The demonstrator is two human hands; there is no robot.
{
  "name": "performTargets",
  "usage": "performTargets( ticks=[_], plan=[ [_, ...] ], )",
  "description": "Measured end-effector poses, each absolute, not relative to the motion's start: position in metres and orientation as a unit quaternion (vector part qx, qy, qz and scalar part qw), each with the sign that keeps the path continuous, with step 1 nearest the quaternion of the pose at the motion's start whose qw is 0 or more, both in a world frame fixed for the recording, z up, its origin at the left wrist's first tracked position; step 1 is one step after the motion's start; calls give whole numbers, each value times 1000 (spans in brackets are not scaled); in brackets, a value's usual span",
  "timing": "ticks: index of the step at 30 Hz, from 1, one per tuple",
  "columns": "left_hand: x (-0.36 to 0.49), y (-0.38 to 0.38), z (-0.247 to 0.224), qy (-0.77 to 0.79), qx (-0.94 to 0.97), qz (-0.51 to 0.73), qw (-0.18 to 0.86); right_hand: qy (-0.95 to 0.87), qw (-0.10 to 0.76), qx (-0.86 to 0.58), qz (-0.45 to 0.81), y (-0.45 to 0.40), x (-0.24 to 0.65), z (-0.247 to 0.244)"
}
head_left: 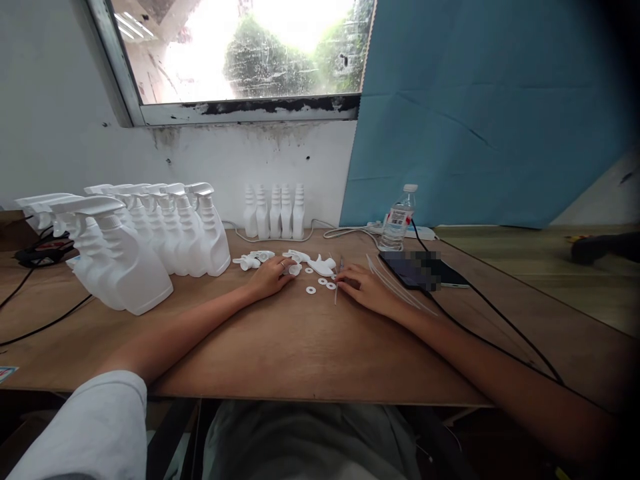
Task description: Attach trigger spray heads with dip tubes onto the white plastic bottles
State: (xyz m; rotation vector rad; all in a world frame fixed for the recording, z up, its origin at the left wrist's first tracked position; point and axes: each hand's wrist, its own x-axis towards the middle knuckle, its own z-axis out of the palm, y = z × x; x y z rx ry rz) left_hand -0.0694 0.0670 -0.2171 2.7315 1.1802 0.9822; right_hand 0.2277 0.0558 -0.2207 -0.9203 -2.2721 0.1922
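My left hand point(271, 277) rests on the table, its fingers curled at a small translucent white cap point(295, 269) beside white spray heads point(254, 260). To its right, my right hand point(361, 287) has its thumb and index finger pinched on a thin clear tube point(335, 293) that points toward the table's front. A loose white trigger piece point(323, 265) lies between the hands, with several flat white washers point(311, 290) in front of it. More thin clear tubes point(400, 289) lie right of my right hand.
White spray bottles point(143, 267) stand at the left, and several capless bottles point(275, 213) by the wall. A water bottle point(395, 230), a phone point(400, 268) and black cables lie toward the right of the wooden table point(300, 360).
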Motion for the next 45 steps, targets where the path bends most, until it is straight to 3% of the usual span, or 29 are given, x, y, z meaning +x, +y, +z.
performTargets(
  ticks=[7, 14, 29, 37, 45],
  plan=[
    [-63, 58, -215, 371, 852, 354, 109, -885, 289, -364, 2, 52, 222, -227],
    [-66, 24, -211, 389, 789, 442, 175, -879, 293, -367, 79, 52, 215, -226],
    [-51, 2, -207, 293, 885, 286, 220, -845, 309, -390, 197, 36, 205, -215],
    [-50, -2, -204, 279, 903, 264, 193, -843, 478, -226, 103, -2, 187, -192],
    [-49, -1, -205, 248, 911, 275, 184, -914, 385, -124, 25, -11, 181, -195]
  ],
)
